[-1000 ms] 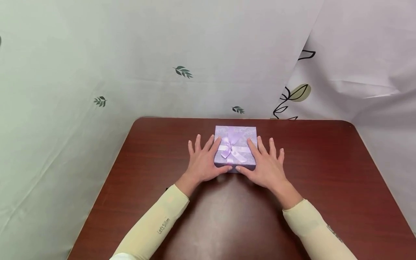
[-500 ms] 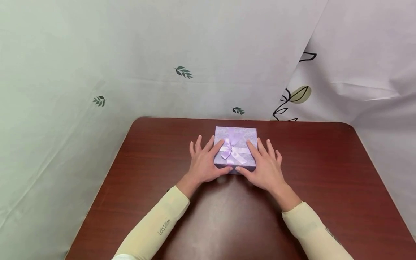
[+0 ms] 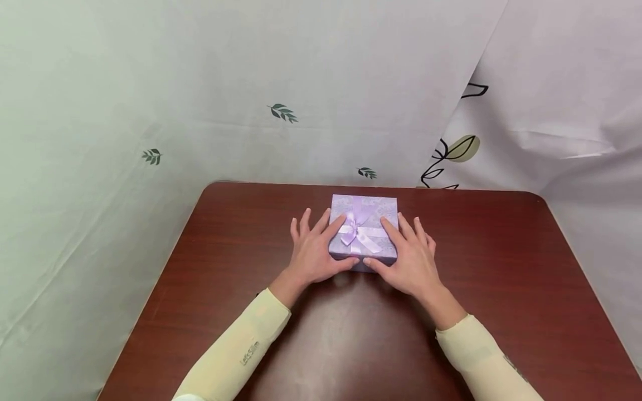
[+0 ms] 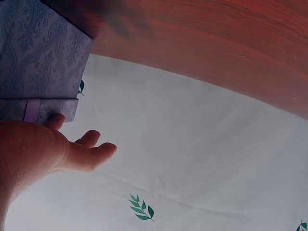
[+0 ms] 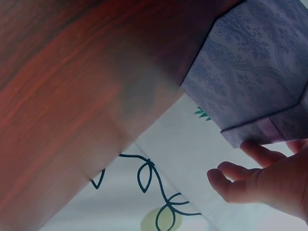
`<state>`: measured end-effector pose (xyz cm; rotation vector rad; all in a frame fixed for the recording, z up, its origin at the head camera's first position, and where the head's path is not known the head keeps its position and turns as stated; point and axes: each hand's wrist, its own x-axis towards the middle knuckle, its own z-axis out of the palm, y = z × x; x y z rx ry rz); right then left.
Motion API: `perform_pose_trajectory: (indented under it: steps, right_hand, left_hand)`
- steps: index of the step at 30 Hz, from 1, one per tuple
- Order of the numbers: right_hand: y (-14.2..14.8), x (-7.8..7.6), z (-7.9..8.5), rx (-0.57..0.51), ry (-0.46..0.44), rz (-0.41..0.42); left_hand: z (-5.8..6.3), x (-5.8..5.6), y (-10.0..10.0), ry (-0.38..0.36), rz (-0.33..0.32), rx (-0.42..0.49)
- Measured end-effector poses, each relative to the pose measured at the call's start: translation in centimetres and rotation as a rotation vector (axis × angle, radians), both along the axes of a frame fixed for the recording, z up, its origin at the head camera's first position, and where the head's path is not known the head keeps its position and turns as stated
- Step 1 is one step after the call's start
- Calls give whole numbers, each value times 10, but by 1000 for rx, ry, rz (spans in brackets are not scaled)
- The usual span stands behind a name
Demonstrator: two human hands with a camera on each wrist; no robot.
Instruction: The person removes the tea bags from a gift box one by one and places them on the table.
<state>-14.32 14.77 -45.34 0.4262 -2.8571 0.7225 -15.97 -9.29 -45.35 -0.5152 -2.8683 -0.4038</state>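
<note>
A square lilac gift box (image 3: 375,216) with a damask pattern sits near the table's far edge. A satin ribbon bow (image 3: 354,229) tops its lid. My left hand (image 3: 312,253) lies at the box's left near corner, index finger on the lid's top, thumb along the near side, other fingers spread straight off to the left. Mirroring it, my right hand (image 3: 413,259) touches the right near corner in the same way. Both wrist views show the patterned box side (image 4: 41,53) below the lid rim, with a fingertip against the lid. The lid is on the box.
The reddish-brown wooden table (image 3: 241,234) has rounded far corners. Behind it hangs a pale cloth (image 3: 215,83) with leaf prints, and another printed cloth (image 3: 557,100) drapes at the right.
My right hand's outer fingers have drawn slightly inward, and my left index finger has slid a little further onto the lid. The box stays nearly in place.
</note>
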Motion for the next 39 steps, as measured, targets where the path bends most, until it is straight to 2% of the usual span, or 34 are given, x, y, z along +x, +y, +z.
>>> perform_pose_trajectory:
  steps: [6,15,21,30,39]
  right_hand:
    - [-2,6,1,-17,4,-7]
    - [-5,8,5,-51,58,3]
    - [-7,8,12,-71,102,5]
    - [-15,8,22,-79,121,11]
    - [-35,7,28,-69,108,24]
  left_hand:
    - [1,6,-3,8,-4,13]
    - [6,10,-6,6,2,38]
    - [15,9,-8,37,-2,55]
    - [28,10,-16,63,-1,70]
    - [32,14,-36,50,14,94]
